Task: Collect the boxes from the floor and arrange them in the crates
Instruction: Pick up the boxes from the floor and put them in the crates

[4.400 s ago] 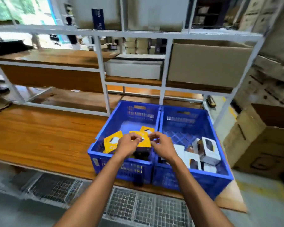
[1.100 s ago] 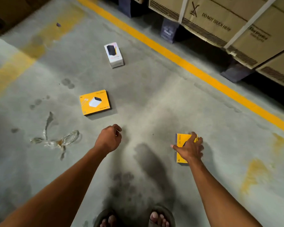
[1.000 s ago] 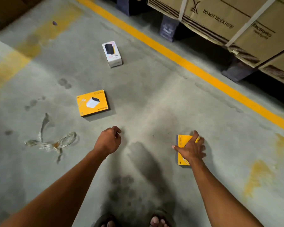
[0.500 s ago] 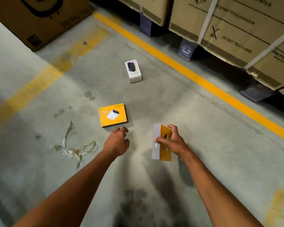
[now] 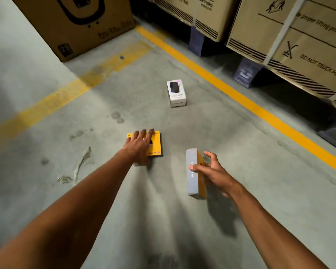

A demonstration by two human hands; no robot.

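A flat yellow cardboard box [image 5: 154,144] lies on the grey concrete floor [image 5: 241,191] under the left hand [image 5: 139,145]. To its right, the right hand [image 5: 214,172] holds a second yellow box with a grey side [image 5: 195,173] above the floor. A white upright box [image 5: 176,93] stands farther ahead.

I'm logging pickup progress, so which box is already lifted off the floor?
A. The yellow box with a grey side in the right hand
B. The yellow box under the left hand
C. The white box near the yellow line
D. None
A: the right hand grips the yellow box with a grey side clear of the floor.
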